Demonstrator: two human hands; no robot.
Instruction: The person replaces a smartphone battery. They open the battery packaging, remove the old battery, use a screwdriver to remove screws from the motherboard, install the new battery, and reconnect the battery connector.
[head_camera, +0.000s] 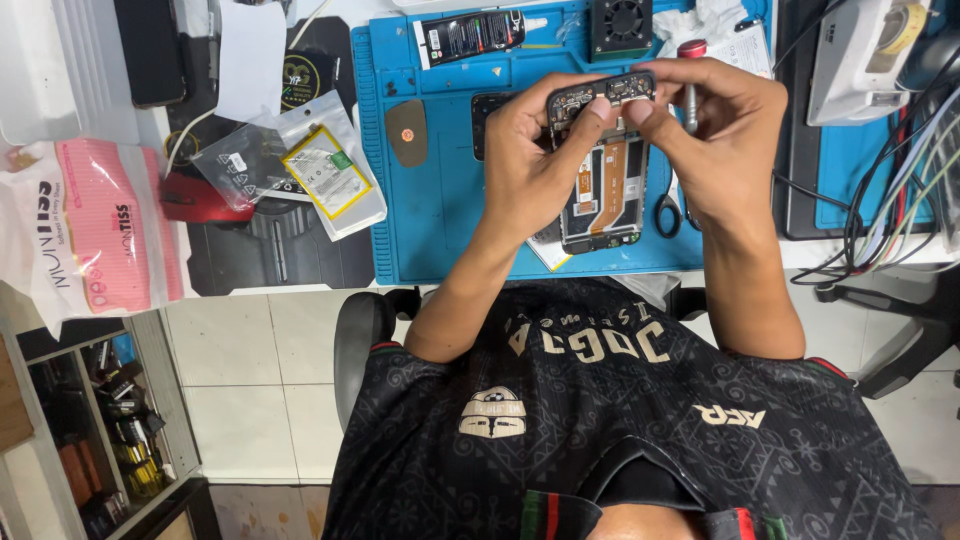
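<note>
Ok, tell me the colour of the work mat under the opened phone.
Blue; the work mat shows best in the head view.

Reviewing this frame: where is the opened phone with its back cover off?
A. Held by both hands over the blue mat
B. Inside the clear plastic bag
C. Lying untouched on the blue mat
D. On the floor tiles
A: the left hand and right hand both grip the top end of the opened phone above the blue mat.

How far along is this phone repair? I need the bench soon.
Done: the opened black phone lies back-off, its orange flex cable exposed. In hand: the left hand and right hand pinch a small dark circuit piece above it. Left: the bagged yellow-edged part lies unopened.
</note>
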